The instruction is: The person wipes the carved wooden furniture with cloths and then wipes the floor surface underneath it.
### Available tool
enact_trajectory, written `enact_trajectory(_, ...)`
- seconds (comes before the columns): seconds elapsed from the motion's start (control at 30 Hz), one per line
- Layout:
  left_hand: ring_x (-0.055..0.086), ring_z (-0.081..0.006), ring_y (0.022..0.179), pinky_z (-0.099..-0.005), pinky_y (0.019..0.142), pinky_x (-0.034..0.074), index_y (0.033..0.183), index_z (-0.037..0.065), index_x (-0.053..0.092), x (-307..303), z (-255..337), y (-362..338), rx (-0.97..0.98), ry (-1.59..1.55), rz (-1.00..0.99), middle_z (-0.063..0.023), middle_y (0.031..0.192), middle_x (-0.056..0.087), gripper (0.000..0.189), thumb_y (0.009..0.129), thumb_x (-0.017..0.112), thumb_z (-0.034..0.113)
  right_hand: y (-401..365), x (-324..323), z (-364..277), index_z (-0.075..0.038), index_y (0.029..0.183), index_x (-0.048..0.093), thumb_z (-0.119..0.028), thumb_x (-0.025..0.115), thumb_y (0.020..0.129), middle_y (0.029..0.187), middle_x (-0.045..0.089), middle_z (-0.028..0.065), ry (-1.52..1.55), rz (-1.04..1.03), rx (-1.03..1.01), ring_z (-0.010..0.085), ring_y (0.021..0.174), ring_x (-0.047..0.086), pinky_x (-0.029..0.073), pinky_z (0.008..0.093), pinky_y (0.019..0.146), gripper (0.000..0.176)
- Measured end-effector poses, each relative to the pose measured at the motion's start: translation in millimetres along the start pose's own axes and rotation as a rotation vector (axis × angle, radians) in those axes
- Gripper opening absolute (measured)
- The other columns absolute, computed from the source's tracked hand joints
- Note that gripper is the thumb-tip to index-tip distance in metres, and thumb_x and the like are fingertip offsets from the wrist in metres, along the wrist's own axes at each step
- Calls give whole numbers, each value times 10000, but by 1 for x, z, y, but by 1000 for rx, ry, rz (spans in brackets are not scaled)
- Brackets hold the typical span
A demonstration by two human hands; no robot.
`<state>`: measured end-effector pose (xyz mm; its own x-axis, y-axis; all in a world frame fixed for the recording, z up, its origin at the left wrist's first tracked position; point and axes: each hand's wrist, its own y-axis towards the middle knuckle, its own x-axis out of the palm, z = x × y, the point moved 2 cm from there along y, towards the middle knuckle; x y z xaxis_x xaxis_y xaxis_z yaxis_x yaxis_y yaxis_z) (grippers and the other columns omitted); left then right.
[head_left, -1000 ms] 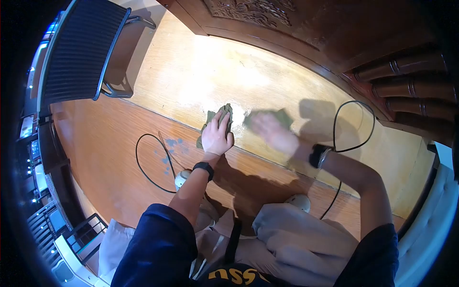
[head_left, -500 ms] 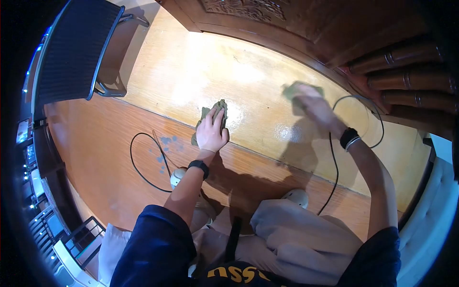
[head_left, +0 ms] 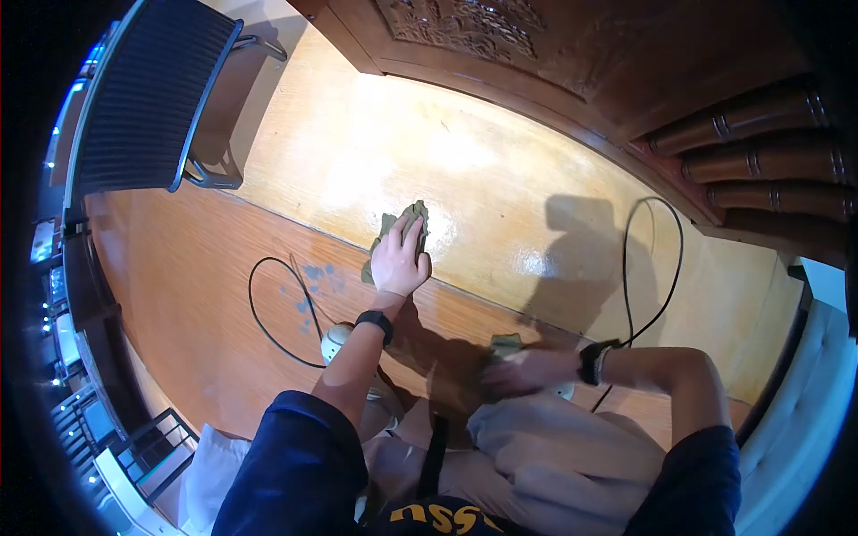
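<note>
My left hand [head_left: 399, 265] presses down on a crumpled olive-green cloth [head_left: 418, 214], which lies across the seam between the pale yellow floor [head_left: 483, 196] and the orange-brown floor [head_left: 197, 268]. The fingers bend over the cloth. My right hand [head_left: 529, 371], blurred by motion, is close to my knees with its fingers on a second green cloth [head_left: 506, 342]. That cloth is low over the orange-brown floor, partly hidden under the hand.
A thin black cable [head_left: 626, 295] loops at the right and another [head_left: 255, 308] at the left, beside bluish spots [head_left: 313, 272]. Carved dark wooden furniture [head_left: 536, 54] borders the far side. A black ribbed chair [head_left: 152, 98] stands upper left; a pale padded seat [head_left: 804, 384] is at right.
My right hand has swept from the pale floor at the upper right down toward my knees, along with its cloth. My left hand stays on its cloth. The right cable loop has shifted.
</note>
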<state>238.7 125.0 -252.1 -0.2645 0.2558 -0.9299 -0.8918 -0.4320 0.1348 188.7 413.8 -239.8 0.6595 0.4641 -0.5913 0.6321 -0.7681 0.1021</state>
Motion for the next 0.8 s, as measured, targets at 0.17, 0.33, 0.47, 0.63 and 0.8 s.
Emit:
enact_trajectory(0.17, 556, -312, 1021, -411, 846, 485, 1237, 111, 542, 0, 2, -1, 21, -2, 29, -124, 1240, 524, 545, 693, 557, 158, -80, -56, 58, -71, 1332, 444, -209, 449, 969, 1357, 453, 123, 31, 121, 445, 247, 1299, 391, 326, 358, 1093, 389)
enact_trajectory(0.33, 557, -327, 1040, -416, 851, 487, 1230, 114, 543, -1, 1, 0, 22, -17, 44, -122, 1238, 524, 538, 693, 556, 148, -146, -172, 73, -82, 1330, 446, -136, 413, 970, 1397, 397, 108, 303, 606, 1217, 241, 1285, 402, 346, 357, 1082, 366)
enact_trajectory(0.47, 553, -355, 1056, -429, 839, 498, 1248, 107, 515, 3, 12, -3, -88, -40, 37, -157, 1262, 486, 538, 713, 555, 146, -167, -146, 101, -60, 1247, 502, -196, 468, 958, 1264, 512, 132, -597, 522, 869, 234, 1200, 473, 400, 361, 1018, 321)
enact_trajectory(0.63, 579, -312, 982, -400, 797, 533, 1351, 69, 378, 2, 74, -35, -18, -28, -343, -193, 1331, 412, 705, 707, 651, 151, -46, -70, 58, -34, 1239, 489, -87, 473, 931, 1316, 484, 121, -475, 98, 342, 252, 1233, 464, 373, 356, 1067, 313)
enact_trajectory(0.8, 591, -306, 976, -385, 749, 538, 1346, 72, 399, 18, 122, -70, 275, -139, -305, -194, 1318, 418, 665, 738, 634, 204, -59, -93, 80, -66, 1216, 526, -207, 477, 924, 1290, 533, 119, -449, 14, -67, 300, 1236, 473, 395, 382, 1046, 327)
